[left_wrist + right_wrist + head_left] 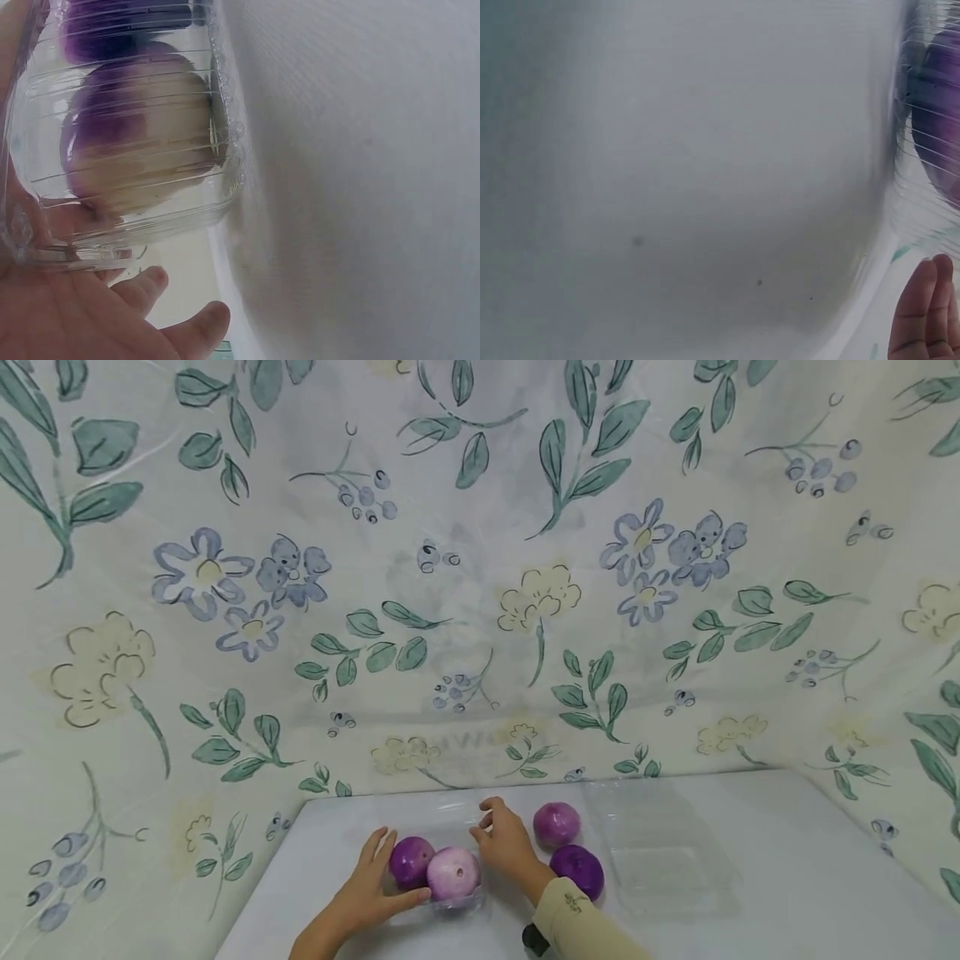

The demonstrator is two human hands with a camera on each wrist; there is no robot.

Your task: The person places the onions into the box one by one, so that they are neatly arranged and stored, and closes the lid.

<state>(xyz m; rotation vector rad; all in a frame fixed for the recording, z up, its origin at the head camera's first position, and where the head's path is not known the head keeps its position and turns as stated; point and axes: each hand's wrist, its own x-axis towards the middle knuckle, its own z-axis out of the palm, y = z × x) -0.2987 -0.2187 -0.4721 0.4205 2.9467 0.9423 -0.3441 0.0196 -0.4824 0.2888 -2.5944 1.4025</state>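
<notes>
A clear ridged plastic clamshell box (pixel 150 236) holds a dark purple onion (pixel 409 862) and a paler pink-purple onion (pixel 453 872), seen side by side in the head view. My left hand (pixel 365 887) spans the box's left side, thumb at the front edge and the straight fingers reaching up along the back left. In the left wrist view its fingers (pixel 199 330) extend past the box's end. On the right side of the box is my right hand (pixel 510 843), its fingers loosely bent and near the rim, holding nothing.
Right of the right hand, a pink-purple onion (pixel 557 824) and a dark purple onion (pixel 577 872) sit on the white table (pixel 810 860). Farther right lies another clear plastic box (pixel 660 868), opened flat. A floral cloth (pixel 480 610) hangs behind the table.
</notes>
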